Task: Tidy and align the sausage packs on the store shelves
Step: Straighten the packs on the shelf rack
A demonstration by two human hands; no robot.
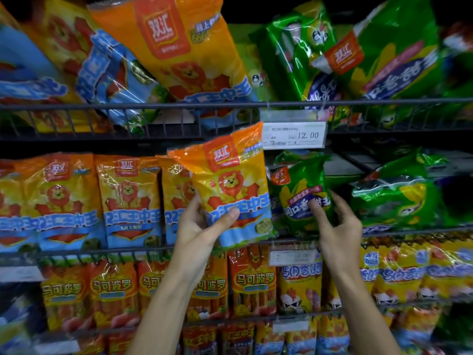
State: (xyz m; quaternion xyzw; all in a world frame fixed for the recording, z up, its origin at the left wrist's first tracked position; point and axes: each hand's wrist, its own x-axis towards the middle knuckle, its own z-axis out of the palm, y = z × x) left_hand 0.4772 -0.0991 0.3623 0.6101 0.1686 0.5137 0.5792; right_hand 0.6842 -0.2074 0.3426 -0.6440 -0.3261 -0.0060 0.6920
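Note:
My left hand (202,224) grips an orange sausage pack with a lion picture (230,180), held tilted in front of the middle shelf. Beside it on that shelf stands a green corn sausage pack (299,193). My right hand (335,224) touches this green pack, thumb on its front and fingers spread around its right side. To the left, a row of orange lion packs (128,201) stands upright behind the wire rail (102,252).
The top shelf holds leaning orange packs (179,47) and green packs (384,55). A price tag reading 12.00 (294,135) hangs on the upper rail. More green packs (399,198) lie to the right. Red and yellow packs (250,280) fill the lower shelf.

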